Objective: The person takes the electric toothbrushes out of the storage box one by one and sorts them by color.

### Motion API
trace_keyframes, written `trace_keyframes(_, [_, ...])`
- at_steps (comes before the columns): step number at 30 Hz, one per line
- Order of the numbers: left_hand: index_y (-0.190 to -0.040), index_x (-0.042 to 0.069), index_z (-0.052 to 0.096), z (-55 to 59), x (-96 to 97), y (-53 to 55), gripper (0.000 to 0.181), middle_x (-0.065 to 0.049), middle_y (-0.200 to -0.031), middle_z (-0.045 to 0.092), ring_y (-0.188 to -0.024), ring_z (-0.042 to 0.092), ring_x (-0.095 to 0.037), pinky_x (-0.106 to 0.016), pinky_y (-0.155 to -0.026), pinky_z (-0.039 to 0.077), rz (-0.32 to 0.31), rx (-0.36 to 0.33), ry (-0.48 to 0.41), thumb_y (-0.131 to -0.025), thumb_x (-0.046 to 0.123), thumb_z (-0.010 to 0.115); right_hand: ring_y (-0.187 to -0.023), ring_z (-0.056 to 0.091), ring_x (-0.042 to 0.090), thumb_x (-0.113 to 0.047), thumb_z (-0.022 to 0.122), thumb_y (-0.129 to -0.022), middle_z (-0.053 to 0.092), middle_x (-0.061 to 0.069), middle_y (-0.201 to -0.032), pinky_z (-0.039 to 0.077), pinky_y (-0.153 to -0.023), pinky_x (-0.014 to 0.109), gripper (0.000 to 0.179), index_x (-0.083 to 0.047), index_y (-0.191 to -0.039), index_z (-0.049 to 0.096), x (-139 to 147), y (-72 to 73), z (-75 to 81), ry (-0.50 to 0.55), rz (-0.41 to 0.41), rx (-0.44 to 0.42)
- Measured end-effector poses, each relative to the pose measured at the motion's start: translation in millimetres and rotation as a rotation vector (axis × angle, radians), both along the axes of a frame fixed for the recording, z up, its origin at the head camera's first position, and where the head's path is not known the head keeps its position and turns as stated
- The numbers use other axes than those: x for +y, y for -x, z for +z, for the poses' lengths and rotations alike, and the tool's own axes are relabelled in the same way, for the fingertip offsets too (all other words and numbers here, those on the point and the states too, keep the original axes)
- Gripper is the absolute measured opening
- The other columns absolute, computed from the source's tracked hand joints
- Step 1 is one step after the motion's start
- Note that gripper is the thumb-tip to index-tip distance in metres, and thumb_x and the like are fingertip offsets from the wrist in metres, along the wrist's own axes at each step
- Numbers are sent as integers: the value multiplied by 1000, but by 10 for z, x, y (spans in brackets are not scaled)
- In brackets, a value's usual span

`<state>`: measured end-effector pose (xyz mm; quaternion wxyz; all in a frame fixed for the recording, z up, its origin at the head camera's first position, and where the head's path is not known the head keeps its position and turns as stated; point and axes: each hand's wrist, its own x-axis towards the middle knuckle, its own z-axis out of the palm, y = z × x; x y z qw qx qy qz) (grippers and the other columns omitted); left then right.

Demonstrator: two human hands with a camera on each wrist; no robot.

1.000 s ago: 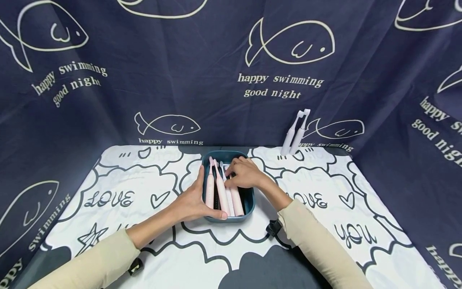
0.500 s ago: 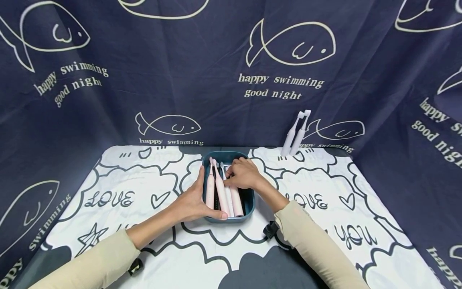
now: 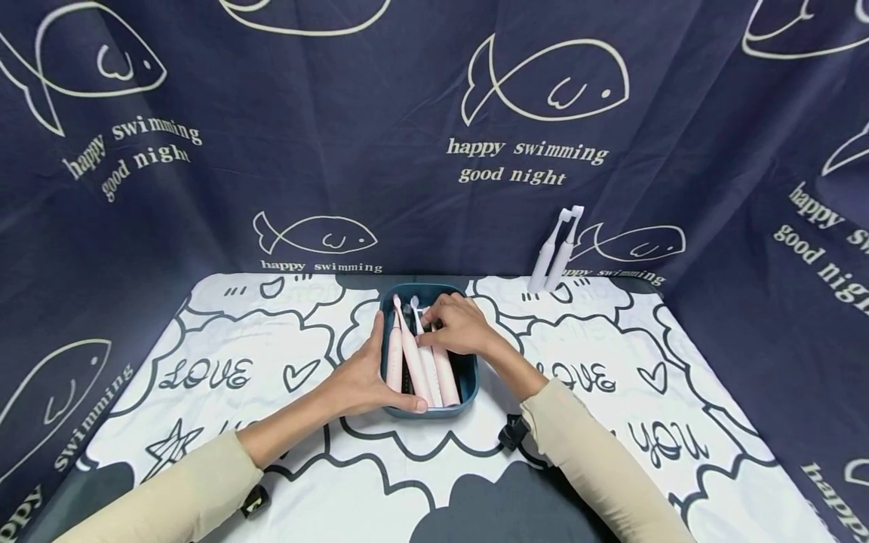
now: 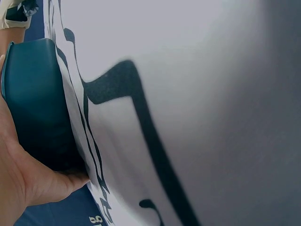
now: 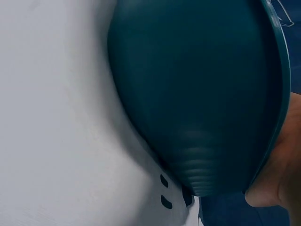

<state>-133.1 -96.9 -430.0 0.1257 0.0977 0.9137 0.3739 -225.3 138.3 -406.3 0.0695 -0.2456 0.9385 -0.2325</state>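
Note:
A dark teal storage box holds several electric toothbrushes lying lengthwise. My left hand grips its near left corner, thumb along the front rim and fingers along the left wall. Inside, a pink toothbrush leans over another pink toothbrush by the left wall. My right hand reaches in from the right, its bent fingers pinching a white toothbrush. Beside that lies a thicker pink handle, its upper end hidden by the hand. Something dark shows between the brushes. In the right wrist view the box wall hides the fingertips.
Two white electric toothbrushes stand upright at the table's back edge, right of the box. A white cloth with dark cartoon print covers the table. Navy fish-print curtain hangs behind and at the sides.
The leaning pink toothbrush has swung left at its head. The white toothbrush's head shows more clearly now, with my right fingertips slightly further left. My left hand and the box have stayed put.

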Motion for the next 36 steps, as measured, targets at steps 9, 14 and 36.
trace_keyframes(9, [-180,19,-21,-14,-11,7,177,-25,-188,17,-169,36,-45,-62,-129,44,-16,7,-12,-65,78,100,-116,56,26,-40,87,-97,69,6,-123,43,-106,45,40,-14,-127,83,64,4,25,168,13,-72])
trace_keyframes(14, [-180,19,-22,-21,-15,10,179,-22,-189,12,-172,32,-42,-60,-132,41,-34,11,-63,-64,77,102,-120,57,30,-32,87,-98,68,9,-125,47,-105,44,35,-12,-126,80,104,14,46,289,10,-156])
trace_keyframes(36, [-179,23,-23,-25,-23,17,182,-21,-189,12,-172,32,-41,-61,-131,43,-19,8,-80,-59,78,103,-105,65,21,-20,81,-101,71,5,-116,55,-97,33,33,-7,-130,72,251,-35,134,573,29,-294])
